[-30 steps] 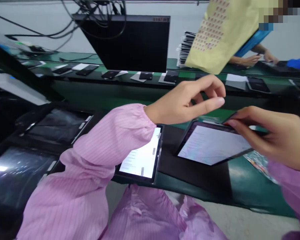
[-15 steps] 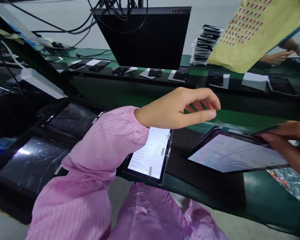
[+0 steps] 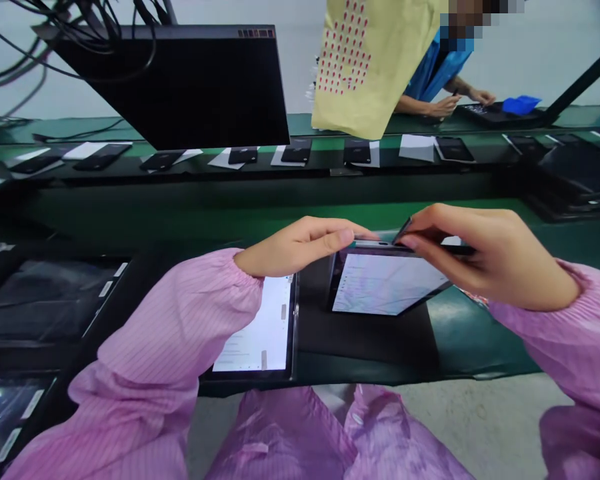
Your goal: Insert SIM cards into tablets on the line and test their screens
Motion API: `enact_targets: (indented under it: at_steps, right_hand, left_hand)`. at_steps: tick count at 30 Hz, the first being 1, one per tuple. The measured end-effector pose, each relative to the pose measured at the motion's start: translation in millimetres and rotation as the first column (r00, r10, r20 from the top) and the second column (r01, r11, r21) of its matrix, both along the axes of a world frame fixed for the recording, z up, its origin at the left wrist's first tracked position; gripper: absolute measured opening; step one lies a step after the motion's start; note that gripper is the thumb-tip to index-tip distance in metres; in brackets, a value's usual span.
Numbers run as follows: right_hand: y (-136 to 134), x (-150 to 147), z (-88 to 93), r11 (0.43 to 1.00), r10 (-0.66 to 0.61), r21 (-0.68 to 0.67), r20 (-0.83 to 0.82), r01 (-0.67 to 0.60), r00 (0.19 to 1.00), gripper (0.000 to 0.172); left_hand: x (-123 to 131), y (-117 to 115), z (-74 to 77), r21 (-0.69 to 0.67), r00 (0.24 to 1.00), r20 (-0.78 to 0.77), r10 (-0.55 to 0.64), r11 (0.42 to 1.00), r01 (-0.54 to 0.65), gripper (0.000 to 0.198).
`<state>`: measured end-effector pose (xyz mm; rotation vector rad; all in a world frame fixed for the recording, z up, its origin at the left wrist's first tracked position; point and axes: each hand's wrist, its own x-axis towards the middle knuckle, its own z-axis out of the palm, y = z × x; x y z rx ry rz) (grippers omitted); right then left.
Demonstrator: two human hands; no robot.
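Worktop: green (image 3: 473,333), its near edge running across the lower part of the view; a black mat (image 3: 370,343) lies at the middle of that edge.
Sleeves: pink and striped, the left sleeve (image 3: 180,333) crossing the near left corner and the right sleeve (image 3: 570,320) coming in over the right end.
Flat tablet: lit white (image 3: 260,327), lying at the near edge on the left end of the black mat, partly under the left sleeve.
Trays: dark trays (image 3: 45,300) with unlit screens fill the left end of the worktop.
Tilted tablet: lit (image 3: 385,283), on the black mat just right of the flat tablet, near edge down, far edge lifted, screen facing the person.
Left hand: (image 3: 300,247) fingers and thumb pressed together, pinching the far left corner of the tilted tablet.
Right hand: (image 3: 485,257) fingers curled closed over the tilted tablet's far right edge; a thin dark stick (image 3: 403,230) juts from the fingertips toward the left hand, and whether it touches the screen cannot be told.
Belt: beyond the far edge, a dark belt (image 3: 130,175) carries a row of phones (image 3: 243,155) on white cards.
Monitor: black (image 3: 180,87), tilted above the belt's left half, cables (image 3: 80,27) at its top.
Yellow sheet: red-marked (image 3: 375,60), hanging beyond the belt.
Co-worker: in blue, hand (image 3: 445,105) on a dark device, a blue thing (image 3: 520,105) near it.
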<state>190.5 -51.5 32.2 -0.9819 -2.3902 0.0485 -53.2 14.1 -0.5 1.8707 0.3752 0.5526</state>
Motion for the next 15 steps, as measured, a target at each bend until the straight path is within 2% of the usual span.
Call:
enact_targets:
  at_steps: [5, 9, 12, 15]
  right_hand:
    - [-1.4, 5.4, 1.2, 0.996, -0.042, -0.084, -0.048, 0.038, 0.998, 0.009]
    - [-2.4, 0.2, 0.8, 0.998, -0.033, -0.049, -0.06, 0.03, 0.998, 0.005]
    - [2.0, -4.0, 3.6, 1.0, -0.022, -0.021, -0.082, 0.02, 0.996, 0.006]
    - [16.4, 18.3, 6.9, 0.988, -0.151, -0.064, -0.222, 0.14, 0.963, 0.011]
  left_hand:
    - [12.7, -3.5, -21.7, -0.239, 0.98, 0.2, -0.011, 0.969, 0.06, 0.044]
    - [24.3, -10.4, -42.4, -0.373, 0.952, 0.305, 0.012, 0.922, 0.108, 0.057]
    - [36.7, -17.4, -50.7, -0.425, 0.929, 0.334, 0.16, 0.905, -0.003, 0.068]
    - [51.1, -19.5, -50.2, -0.504, 0.884, 0.328, 0.334, 0.853, -0.135, 0.066]
